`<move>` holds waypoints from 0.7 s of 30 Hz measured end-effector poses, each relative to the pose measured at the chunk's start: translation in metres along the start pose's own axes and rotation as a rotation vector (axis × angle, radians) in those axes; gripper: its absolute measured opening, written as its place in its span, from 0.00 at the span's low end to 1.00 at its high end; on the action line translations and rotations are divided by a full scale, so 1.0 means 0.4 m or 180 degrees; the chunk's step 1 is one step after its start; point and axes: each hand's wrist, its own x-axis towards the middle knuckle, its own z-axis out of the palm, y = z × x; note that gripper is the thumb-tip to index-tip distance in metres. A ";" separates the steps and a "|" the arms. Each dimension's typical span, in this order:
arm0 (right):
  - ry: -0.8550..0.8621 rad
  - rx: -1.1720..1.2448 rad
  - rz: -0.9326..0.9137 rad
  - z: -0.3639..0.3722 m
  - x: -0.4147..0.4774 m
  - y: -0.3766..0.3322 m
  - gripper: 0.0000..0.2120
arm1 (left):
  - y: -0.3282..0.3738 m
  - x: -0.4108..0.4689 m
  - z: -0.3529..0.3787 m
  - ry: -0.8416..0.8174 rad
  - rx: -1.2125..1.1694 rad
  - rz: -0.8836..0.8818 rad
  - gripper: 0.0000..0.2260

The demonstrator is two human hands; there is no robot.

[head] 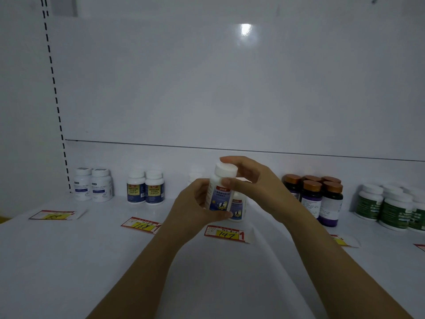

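While your two bare forearms reach from the lower edge across the white shelf [69, 261], the nearest things on it are the paper price tags lying flat along its front: one marked 147 [225, 233] just below your hands, one marked 168 [141, 225] to its left, a third tag [55, 215] further left, and a partly hidden tag [343, 241] past your right wrist. Above the 147 tag you hold a white supplement bottle [219, 194] off the shelf, leaning slightly to the right. Your left hand [195, 203] grips its lower half, fingers wrapped round the back and thumb under the label. Your right hand [253, 180] holds its top, thumb pressed at the neck and fingers curled over the white cap. Just behind it a matching bottle [239, 209] stands upright on the shelf. Further back stands a row of bottles: two white bottles [93, 184] at the far left, two bottles with blue and yellow labels [146, 187] beside them, dark bottles with copper caps [319, 196] right of your hands, and green-labelled bottles [391, 206] at the far right. Behind them rises the plain white back panel [207, 88], with a glare spot [246, 29] high up and a slotted upright [55, 88] along its left side.
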 end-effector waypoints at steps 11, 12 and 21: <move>-0.0395 -0.1331 0.0454 -0.061 0.097 -0.086 0.13 | -0.015 0.004 0.007 -0.0043 0.0082 0.0003 0.23; -0.0422 -0.1296 0.0471 -0.065 0.112 -0.099 0.14 | -0.013 0.004 0.004 -0.0018 0.0018 -0.0001 0.23; -0.0639 -0.1136 0.0629 -0.066 0.159 -0.132 0.15 | -0.001 0.009 -0.012 0.0131 -0.0404 0.0036 0.17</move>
